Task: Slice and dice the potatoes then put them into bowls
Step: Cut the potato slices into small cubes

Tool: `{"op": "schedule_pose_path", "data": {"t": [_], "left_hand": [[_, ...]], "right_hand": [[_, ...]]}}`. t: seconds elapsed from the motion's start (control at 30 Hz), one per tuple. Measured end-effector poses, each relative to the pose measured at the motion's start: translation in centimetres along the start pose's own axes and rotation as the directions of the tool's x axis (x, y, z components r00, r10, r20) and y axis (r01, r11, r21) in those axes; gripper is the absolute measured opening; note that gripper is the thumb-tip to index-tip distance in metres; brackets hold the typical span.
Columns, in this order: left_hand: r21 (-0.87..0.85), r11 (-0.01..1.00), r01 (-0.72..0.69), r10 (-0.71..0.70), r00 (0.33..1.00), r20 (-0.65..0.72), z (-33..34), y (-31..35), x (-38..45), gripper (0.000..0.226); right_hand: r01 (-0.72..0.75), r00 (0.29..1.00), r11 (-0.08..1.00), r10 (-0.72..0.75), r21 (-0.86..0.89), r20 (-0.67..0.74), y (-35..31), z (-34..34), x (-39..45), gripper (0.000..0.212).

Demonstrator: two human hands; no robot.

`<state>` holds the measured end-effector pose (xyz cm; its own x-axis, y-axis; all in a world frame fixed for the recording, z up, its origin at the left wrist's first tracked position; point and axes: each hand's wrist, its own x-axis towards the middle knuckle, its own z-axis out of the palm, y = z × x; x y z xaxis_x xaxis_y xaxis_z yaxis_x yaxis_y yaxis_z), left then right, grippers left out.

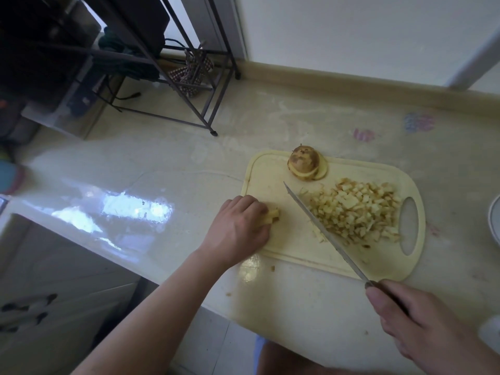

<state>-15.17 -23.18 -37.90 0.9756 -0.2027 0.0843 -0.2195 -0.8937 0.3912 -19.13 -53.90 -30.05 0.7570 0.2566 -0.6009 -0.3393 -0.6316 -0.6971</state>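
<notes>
A pale yellow cutting board [273,239] lies on the counter. A heap of diced potato [357,212] covers its right half. At the board's far edge sits a sliced potato end [304,163] with brown skin. My left hand [240,228] rests at the board's left edge, fingers curled over a small bundle of potato strips [272,216]. My right hand [422,328] grips the handle of a long knife [324,231]; its blade slants across the board along the left side of the diced heap.
The rim of a white bowl [495,220] shows at the right edge. A metal rack [189,77] stands at the back left of the glossy counter [135,185]. A few potato crumbs [272,267] lie near the board's front edge.
</notes>
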Motion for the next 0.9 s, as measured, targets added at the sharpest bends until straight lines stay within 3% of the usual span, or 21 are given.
{"op": "schedule_pose_path", "data": {"t": [0.27,0.4,0.67,0.9], "left_hand": [[-0.020,1.000,0.013,-0.011,0.993,0.114,-1.1,0.1,0.9,0.020],[-0.027,0.999,-0.046,0.050,0.983,0.179,-1.2,-0.4,1.3,0.030],[-0.097,0.995,0.003,0.007,0.994,0.111,-2.1,-0.5,3.4,0.024],[-0.190,0.981,0.036,0.001,0.982,0.188,-2.8,-1.0,3.5,0.016]], "right_hand": [[0.018,1.000,1.000,-0.018,-0.005,0.001,0.2,0.0,0.0,0.088],[0.011,1.000,1.000,-0.011,-0.006,-0.007,0.4,0.0,0.1,0.089],[-0.017,1.000,1.000,0.016,-0.016,-0.011,0.6,0.0,0.1,0.093],[-0.015,1.000,0.999,0.015,-0.050,-0.013,0.5,-0.1,0.0,0.096]]}}
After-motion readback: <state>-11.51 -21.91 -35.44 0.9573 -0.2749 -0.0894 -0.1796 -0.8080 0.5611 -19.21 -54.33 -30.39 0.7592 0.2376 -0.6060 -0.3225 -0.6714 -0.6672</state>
